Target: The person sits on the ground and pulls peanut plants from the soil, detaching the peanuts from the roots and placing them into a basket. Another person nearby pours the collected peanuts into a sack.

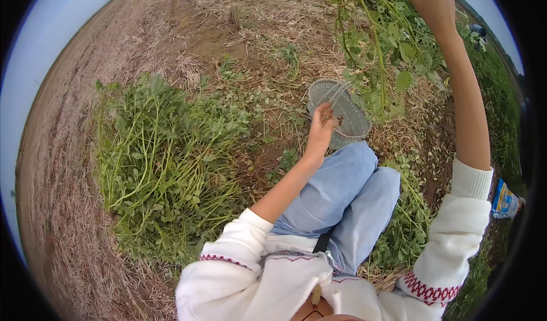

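Note:
My left hand (323, 124) is over the near-left side of a grey-green woven basket (354, 113) in front of my knees. Its fingers are bent together; a few small brownish bits show beside them, too small to name. A thin handle crosses the basket. Raised at the upper right, my right hand (430, 4) has its fingers curled and partly cut off by the picture's edge, so what they grip is hidden. Just left of it, leafy green plants (379, 41) with long stems hang down in front of the basket's far side.
A large heap of pulled green plants (165, 161) lies on the left. More greenery (407, 212) is by my right knee. Dry straw and bare soil (199, 30) spread beyond. A blue and yellow packet (505, 200) sits at the far right.

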`<action>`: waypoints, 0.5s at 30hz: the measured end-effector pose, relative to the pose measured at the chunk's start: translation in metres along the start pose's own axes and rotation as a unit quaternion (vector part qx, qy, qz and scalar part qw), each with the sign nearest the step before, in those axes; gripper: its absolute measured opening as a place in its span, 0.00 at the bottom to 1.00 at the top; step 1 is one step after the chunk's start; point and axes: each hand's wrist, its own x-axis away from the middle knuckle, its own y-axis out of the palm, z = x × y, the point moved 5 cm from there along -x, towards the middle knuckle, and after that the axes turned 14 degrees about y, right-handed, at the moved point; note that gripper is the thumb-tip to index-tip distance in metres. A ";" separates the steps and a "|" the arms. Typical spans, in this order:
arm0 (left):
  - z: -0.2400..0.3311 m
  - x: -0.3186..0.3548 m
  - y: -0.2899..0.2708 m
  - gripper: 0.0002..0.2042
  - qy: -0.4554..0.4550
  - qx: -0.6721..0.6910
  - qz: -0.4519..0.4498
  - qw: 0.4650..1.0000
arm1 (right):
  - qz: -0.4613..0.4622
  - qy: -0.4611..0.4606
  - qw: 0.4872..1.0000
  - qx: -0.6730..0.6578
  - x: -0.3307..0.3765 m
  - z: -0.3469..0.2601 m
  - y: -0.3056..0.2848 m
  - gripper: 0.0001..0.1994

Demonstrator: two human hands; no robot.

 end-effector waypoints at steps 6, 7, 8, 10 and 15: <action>0.010 0.044 -0.030 0.22 0.011 -0.048 -0.044 0.998 | -0.024 -0.130 0.939 -0.319 -0.048 -0.233 0.035 0.13; 0.012 0.053 -0.038 0.22 0.007 -0.059 -0.048 0.997 | -0.038 -0.155 0.924 -0.348 -0.043 -0.267 0.031 0.14; 0.015 0.059 -0.045 0.20 0.005 -0.033 -0.023 0.999 | -0.050 -0.181 0.910 -0.369 -0.038 -0.293 0.025 0.14; 0.021 0.066 -0.041 0.19 -0.050 0.049 0.027 0.997 | -0.082 -0.238 0.890 -0.381 -0.025 -0.321 0.012 0.14; 0.009 0.063 -0.029 0.18 -0.064 0.054 0.009 0.996 | -0.213 -0.368 0.836 -0.346 0.017 -0.331 -0.023 0.16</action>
